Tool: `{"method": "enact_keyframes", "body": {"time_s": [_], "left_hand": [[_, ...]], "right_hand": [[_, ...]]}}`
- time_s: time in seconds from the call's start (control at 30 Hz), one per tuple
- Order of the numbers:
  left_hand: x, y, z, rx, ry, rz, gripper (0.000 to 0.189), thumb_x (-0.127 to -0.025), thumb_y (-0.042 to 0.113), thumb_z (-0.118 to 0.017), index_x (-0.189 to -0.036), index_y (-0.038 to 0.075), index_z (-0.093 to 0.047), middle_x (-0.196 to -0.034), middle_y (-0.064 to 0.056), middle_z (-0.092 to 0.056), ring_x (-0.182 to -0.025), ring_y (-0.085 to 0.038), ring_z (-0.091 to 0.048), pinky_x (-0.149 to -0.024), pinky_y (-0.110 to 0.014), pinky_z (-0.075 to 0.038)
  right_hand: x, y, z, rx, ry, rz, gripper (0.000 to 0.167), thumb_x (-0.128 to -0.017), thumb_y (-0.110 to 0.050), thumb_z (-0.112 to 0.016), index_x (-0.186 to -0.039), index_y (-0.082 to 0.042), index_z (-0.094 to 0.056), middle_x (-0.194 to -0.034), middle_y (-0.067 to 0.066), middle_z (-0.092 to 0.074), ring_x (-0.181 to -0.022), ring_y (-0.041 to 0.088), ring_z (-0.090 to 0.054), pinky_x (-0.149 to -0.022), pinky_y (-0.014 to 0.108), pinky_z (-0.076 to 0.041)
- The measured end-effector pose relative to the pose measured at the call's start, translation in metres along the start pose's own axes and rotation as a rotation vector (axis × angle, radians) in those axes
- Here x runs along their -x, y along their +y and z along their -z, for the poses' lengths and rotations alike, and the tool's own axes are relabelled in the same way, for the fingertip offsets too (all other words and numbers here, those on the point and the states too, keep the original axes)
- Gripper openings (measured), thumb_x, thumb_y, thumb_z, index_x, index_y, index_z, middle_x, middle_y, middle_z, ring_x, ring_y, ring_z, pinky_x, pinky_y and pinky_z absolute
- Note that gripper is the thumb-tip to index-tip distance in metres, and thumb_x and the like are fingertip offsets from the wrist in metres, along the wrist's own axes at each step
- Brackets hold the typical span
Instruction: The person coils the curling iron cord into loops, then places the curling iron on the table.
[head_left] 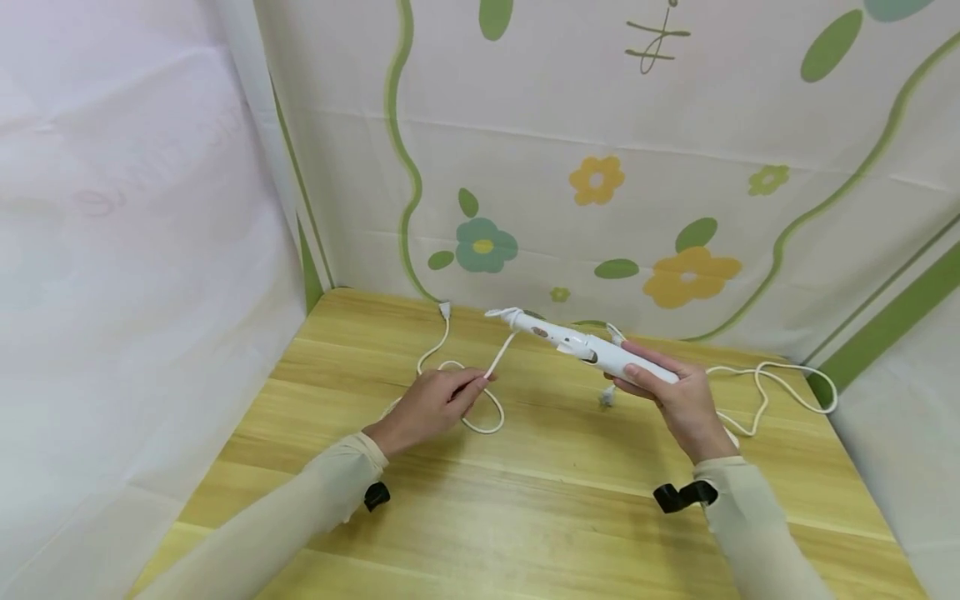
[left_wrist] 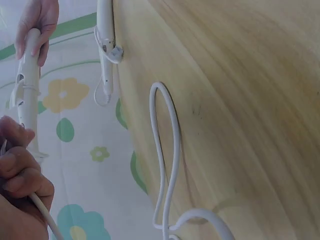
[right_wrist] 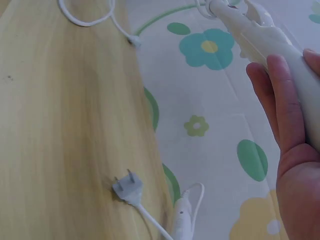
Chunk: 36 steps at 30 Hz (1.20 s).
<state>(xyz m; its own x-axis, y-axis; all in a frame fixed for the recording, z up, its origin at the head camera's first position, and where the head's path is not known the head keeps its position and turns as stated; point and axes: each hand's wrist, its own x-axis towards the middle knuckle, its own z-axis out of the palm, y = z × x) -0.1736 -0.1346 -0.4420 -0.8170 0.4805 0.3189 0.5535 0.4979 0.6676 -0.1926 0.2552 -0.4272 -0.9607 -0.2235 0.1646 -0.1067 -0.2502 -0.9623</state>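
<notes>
My right hand (head_left: 686, 404) grips a white curling iron (head_left: 558, 335) by its thick end, holding it above the table with its cord end pointing left. A clip lever sticks out from its side. Some cord is wound around the narrow end of the iron. My left hand (head_left: 427, 408) pinches the white cord (head_left: 501, 354) a short way below that end. From there the cord runs down to a loop on the table and on to a two-pin plug (head_left: 445, 310) at the back edge. In the left wrist view the curled left fingers (left_wrist: 22, 175) close around the cord.
A second white curling iron (left_wrist: 105, 30) lies along the table's back edge, partly hidden behind my right hand in the head view. Its plug (right_wrist: 127, 187) rests on the wooden table (head_left: 525, 517), and a loose cord (head_left: 795, 400) loops at the right. Flower-printed cloth (head_left: 525, 167) hangs behind.
</notes>
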Motion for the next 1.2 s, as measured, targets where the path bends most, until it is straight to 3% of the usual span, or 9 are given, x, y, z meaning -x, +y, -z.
{"method": "enact_keyframes", "body": {"time_s": [0.07,0.2,0.33,0.5,0.7,0.9,1.2], "left_hand": [[-0.002,0.001,0.003,-0.09,-0.013,-0.08,0.03,-0.117,0.022,-0.055,-0.13,0.01,-0.079,-0.069,0.005,-0.06,-0.058,0.001,-0.034,-0.058,-0.019,-0.038],[-0.01,0.001,0.013,-0.204,0.025,-0.24,0.025,-0.114,0.018,-0.059,-0.127,0.008,-0.079,-0.082,0.005,-0.071,-0.065,0.0,-0.044,-0.064,-0.02,-0.045],[-0.018,-0.002,0.026,-0.233,0.101,-0.306,0.018,-0.111,0.012,-0.064,-0.119,0.008,-0.079,-0.077,0.006,-0.066,-0.064,-0.002,-0.046,-0.062,-0.021,-0.045],[-0.023,-0.01,0.038,-0.256,0.151,-0.315,0.01,-0.109,0.008,-0.066,-0.11,0.009,-0.075,-0.07,0.007,-0.052,-0.06,-0.001,-0.037,-0.056,-0.021,-0.037],[-0.026,-0.012,0.042,-0.276,0.129,-0.317,0.009,-0.109,0.009,-0.065,-0.11,0.011,-0.074,-0.072,0.007,-0.055,-0.06,-0.001,-0.04,-0.057,-0.023,-0.039],[-0.029,-0.013,0.041,-0.254,0.11,-0.309,0.009,-0.11,0.01,-0.065,-0.11,0.011,-0.074,-0.074,0.008,-0.06,-0.062,-0.002,-0.047,-0.06,-0.024,-0.046],[-0.027,-0.017,0.035,-0.175,0.048,-0.213,0.014,-0.112,0.014,-0.062,-0.107,0.014,-0.075,-0.075,0.011,-0.058,-0.065,-0.001,-0.048,-0.068,-0.029,-0.05]], "right_hand": [[0.001,0.003,-0.001,0.051,-0.002,-0.017,0.049,-0.103,0.009,-0.068,-0.148,0.021,-0.051,-0.14,0.005,-0.072,-0.105,0.032,-0.082,-0.093,0.036,-0.062],[0.002,0.008,-0.001,0.196,-0.012,-0.06,0.049,-0.103,0.0,-0.074,-0.146,0.017,-0.057,-0.139,0.007,-0.07,-0.103,0.03,-0.082,-0.093,0.038,-0.063],[0.004,0.01,0.002,0.321,-0.044,-0.107,0.046,-0.103,-0.007,-0.076,-0.144,0.011,-0.063,-0.132,0.007,-0.075,-0.1,0.029,-0.083,-0.093,0.034,-0.064],[0.009,0.011,0.005,0.395,-0.132,-0.133,0.046,-0.104,-0.008,-0.076,-0.144,0.011,-0.064,-0.131,0.003,-0.078,-0.1,0.031,-0.083,-0.095,0.032,-0.063],[0.015,0.013,0.005,0.426,-0.243,-0.116,0.041,-0.103,-0.003,-0.074,-0.141,0.01,-0.067,-0.133,0.0,-0.074,-0.101,0.037,-0.082,-0.091,0.041,-0.065],[0.02,0.011,0.005,0.361,-0.314,-0.08,0.037,-0.103,0.005,-0.069,-0.138,0.016,-0.065,-0.131,0.006,-0.071,-0.099,0.037,-0.082,-0.087,0.045,-0.066],[0.025,0.003,-0.003,0.202,-0.374,-0.014,0.036,-0.102,0.016,-0.059,-0.137,0.012,-0.069,-0.134,0.005,-0.071,-0.106,0.029,-0.079,-0.086,0.045,-0.066]]}}
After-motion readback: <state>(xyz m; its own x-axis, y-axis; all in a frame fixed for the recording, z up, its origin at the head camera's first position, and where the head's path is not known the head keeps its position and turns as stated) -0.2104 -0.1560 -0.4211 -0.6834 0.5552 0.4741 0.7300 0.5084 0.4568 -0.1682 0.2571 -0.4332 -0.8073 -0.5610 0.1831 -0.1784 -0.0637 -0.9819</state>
